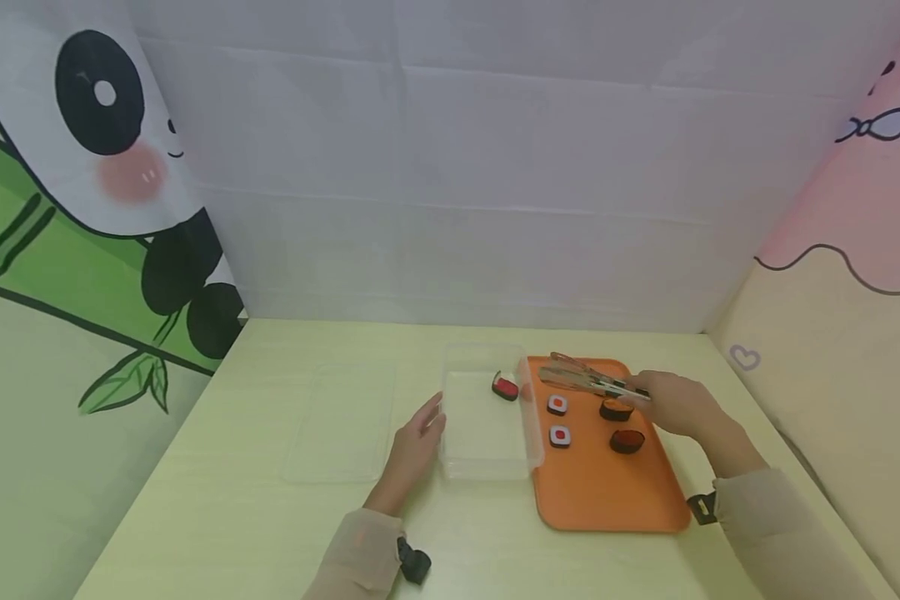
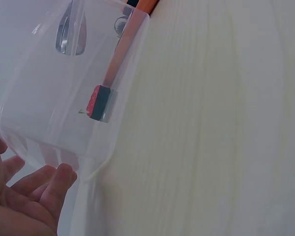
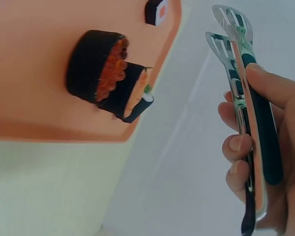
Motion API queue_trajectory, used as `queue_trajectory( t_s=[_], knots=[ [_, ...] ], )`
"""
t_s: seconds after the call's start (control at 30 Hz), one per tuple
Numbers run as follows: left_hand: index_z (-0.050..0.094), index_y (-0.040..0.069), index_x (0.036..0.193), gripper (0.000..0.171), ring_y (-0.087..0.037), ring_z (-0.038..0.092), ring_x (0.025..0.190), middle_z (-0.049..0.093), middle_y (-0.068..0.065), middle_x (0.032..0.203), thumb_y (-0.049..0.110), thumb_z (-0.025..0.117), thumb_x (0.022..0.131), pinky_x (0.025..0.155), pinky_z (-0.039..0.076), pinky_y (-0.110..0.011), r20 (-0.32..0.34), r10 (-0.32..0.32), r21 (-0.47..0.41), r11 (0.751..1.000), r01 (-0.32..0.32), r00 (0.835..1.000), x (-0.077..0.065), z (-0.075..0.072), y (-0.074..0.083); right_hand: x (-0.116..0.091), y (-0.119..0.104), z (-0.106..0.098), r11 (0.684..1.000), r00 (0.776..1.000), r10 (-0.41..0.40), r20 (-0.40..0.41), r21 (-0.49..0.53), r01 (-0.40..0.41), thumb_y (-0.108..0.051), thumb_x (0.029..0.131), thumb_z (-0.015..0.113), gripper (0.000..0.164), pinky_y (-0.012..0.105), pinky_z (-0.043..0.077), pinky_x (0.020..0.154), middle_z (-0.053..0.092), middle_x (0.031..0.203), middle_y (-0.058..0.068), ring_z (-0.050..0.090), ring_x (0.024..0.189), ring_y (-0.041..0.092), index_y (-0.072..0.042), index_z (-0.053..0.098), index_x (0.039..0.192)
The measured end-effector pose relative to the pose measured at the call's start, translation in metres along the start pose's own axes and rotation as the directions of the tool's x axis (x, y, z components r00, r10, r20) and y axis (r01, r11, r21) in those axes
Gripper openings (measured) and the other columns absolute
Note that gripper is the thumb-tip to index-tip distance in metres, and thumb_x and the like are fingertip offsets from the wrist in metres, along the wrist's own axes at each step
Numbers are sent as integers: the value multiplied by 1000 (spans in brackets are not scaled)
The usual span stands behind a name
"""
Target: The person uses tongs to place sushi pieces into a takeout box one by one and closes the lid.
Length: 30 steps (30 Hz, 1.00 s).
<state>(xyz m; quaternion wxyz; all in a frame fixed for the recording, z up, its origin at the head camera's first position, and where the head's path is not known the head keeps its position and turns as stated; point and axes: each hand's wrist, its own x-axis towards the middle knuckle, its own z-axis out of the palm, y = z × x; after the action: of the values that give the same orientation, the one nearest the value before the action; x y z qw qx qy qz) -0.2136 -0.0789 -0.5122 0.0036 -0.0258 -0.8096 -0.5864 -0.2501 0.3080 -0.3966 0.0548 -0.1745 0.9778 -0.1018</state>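
My right hand [image 1: 678, 404] grips metal serving tongs [image 1: 585, 379] with dark handle grips. In the right wrist view the tongs' tips stand slightly apart with nothing between them. They point left over the far end of an orange tray [image 1: 607, 496]. My left hand [image 1: 414, 446] touches the left wall of a clear plastic box [image 1: 487, 468] with its fingertips. Inside the box lies one toy sushi piece with red topping [image 1: 505, 387]. On the tray are two small sushi rolls [image 1: 560, 437], a roe sushi piece [image 3: 98, 69] and an orange-topped sushi piece [image 3: 130, 93].
A clear flat lid [image 1: 341, 425] lies on the pale table [image 1: 217, 517], left of the box. The box's right rim overlaps the tray's left edge in the head view. Behind the table hangs a plain white cloth [image 1: 457, 208], with printed cartoon panels at both sides.
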Motion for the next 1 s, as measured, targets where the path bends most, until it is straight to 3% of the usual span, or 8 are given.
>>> queue_trajectory(
  t_s=[0.17,0.43,0.63,0.8,1.0],
  knots=[
    [40,20,150,49,-39,50,124,46,-17,145,34,47,104,98,45,-48,-9,-10,-4,1000,10,1000,-2,-1,2,-8,2,11,1000,1000,-1,1,-7,1,-39,96,61,46,51,52,68,66,115,15,64,96,35,-3,65,123],
    [39,19,151,49,-42,47,126,44,-18,145,32,46,105,99,43,-51,-3,-10,-5,1000,10,1000,-2,0,3,-13,3,25,999,1000,-2,0,-40,2,-32,93,67,44,46,52,61,67,111,17,65,86,30,1,64,121],
    [39,19,151,50,-42,47,127,44,-18,146,36,45,104,99,43,-50,1,-1,5,1000,1,1000,-1,0,2,-15,2,30,999,1000,4,21,-41,-3,-32,93,67,36,42,49,57,68,102,11,61,75,23,-3,66,114],
    [39,18,150,49,-42,47,126,44,-19,145,35,45,104,99,43,-51,-3,-1,10,1000,1,1000,0,1,0,-16,3,35,999,1000,14,17,-38,-14,-32,94,66,29,39,47,55,67,97,7,58,72,20,-6,68,108],
    [40,19,150,49,-41,48,126,45,-18,145,34,46,104,99,43,-51,-8,-11,10,1000,12,1000,-1,0,1,-16,7,40,999,1000,-4,-12,-51,4,-33,94,66,35,40,49,57,68,104,12,62,78,25,-4,69,113]
  ],
)
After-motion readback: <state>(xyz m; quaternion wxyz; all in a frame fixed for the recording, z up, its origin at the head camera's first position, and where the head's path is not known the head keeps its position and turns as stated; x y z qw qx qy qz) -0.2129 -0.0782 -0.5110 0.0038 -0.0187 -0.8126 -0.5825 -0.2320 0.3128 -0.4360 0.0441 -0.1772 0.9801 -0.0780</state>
